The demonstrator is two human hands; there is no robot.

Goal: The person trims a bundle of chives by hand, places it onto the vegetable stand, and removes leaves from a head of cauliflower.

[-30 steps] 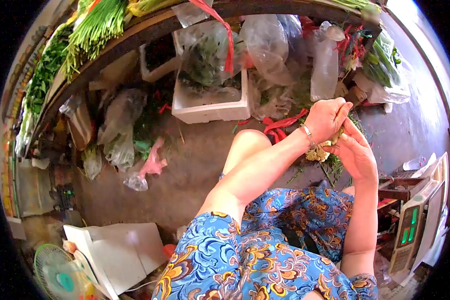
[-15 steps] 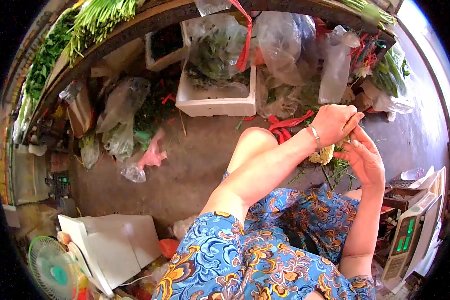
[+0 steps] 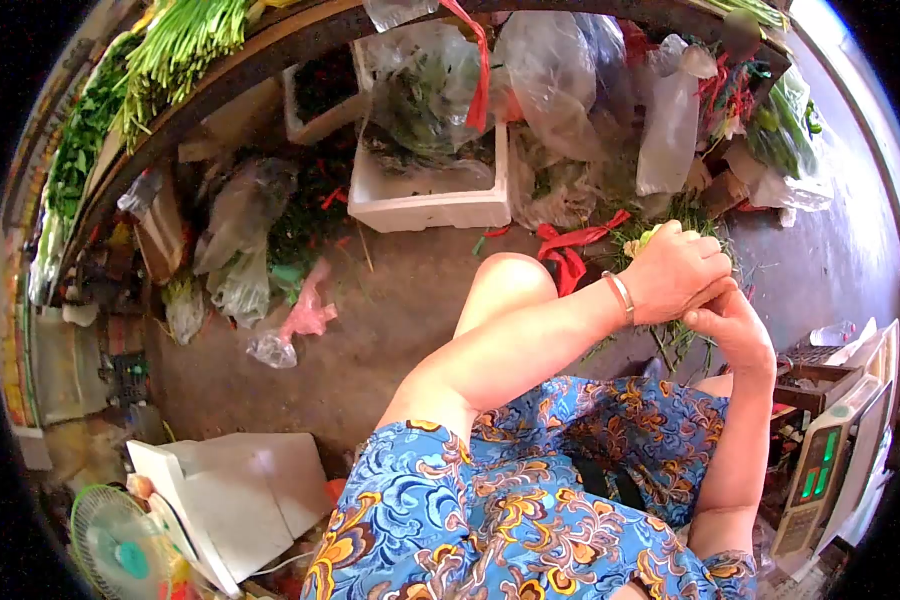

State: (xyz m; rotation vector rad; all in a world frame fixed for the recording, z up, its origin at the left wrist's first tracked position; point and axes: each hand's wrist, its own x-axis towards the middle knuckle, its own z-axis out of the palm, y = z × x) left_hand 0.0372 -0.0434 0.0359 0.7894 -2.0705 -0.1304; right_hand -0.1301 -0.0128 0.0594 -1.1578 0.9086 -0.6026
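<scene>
My left hand (image 3: 675, 275), with a band on its wrist, is closed, its fingers curled toward my right hand. Its back hides whatever is in the grip. My right hand (image 3: 735, 325) touches it from the right, thumb and fingers pressed together around something too hidden to name. A small yellow-green piece (image 3: 650, 236) shows just beyond my left hand. Cut green stems (image 3: 685, 345) lie on the floor below and behind both hands.
A white foam box (image 3: 430, 210) with bagged greens stands ahead, near red strips (image 3: 565, 262). Plastic bags hang under the shelf edge. At right is a scale (image 3: 820, 465); at lower left, a fan (image 3: 120, 550) and white box (image 3: 250, 490).
My left hand has turned and moved slightly down, and my right hand has moved down and closed up against it. The pale, bumpy piece below my hands is out of sight.
</scene>
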